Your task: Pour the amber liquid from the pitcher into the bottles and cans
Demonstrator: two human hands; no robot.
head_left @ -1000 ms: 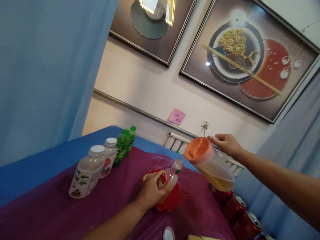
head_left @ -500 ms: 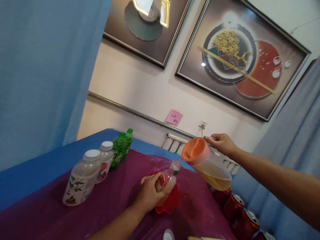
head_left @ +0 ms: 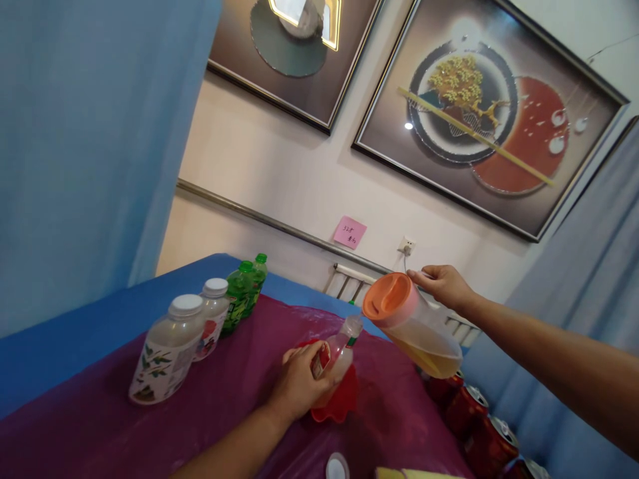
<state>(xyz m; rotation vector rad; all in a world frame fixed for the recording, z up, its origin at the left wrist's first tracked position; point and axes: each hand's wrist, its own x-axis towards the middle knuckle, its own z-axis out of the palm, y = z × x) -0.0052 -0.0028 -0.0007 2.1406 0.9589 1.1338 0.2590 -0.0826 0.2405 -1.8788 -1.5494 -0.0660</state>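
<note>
My left hand [head_left: 298, 380] is wrapped round a clear bottle [head_left: 344, 349] with a red label, tilted a little to the right. Its open neck points up towards the spout of a pitcher. Under the bottle lies a red scalloped dish [head_left: 337, 409]. My right hand [head_left: 442, 286] grips the handle of the clear plastic pitcher [head_left: 424, 342], which has an orange lid [head_left: 388, 299]. The pitcher is tipped to the left, with yellowish liquid inside, and its lid is close to the bottle's mouth. Whether liquid is flowing between them I cannot tell.
Two white-capped bottles [head_left: 167, 352] and two green bottles [head_left: 239, 293] stand on the left of the purple cover [head_left: 224, 412]. Several red cans [head_left: 492, 442] line the right edge. A white cap [head_left: 337, 467] and a yellow item [head_left: 414, 474] lie at the front.
The view has shifted slightly. Both hands keep their hold on the bottle and the pitcher in nearly the same pose.
</note>
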